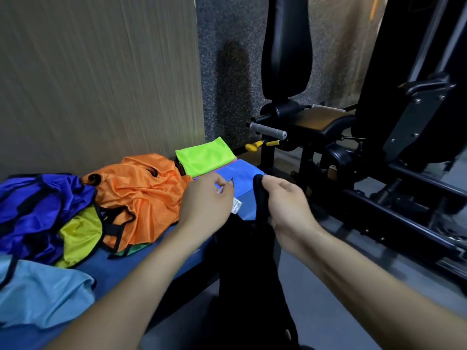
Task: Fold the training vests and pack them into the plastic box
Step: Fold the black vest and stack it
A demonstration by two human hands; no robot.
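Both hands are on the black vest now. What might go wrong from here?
The black vest hangs off the bench edge, held only by the left hand and right hand; a loose grip may drop it to the floor. Spreading it out could disturb the folded green vest, which lies close behind the hands. No plastic box is in view, so packing means carrying it out of frame.

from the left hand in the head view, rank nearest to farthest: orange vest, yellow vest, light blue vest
From the left hand:
1. orange vest, just to its left
2. yellow vest, further left, lower
3. light blue vest, bottom-left corner
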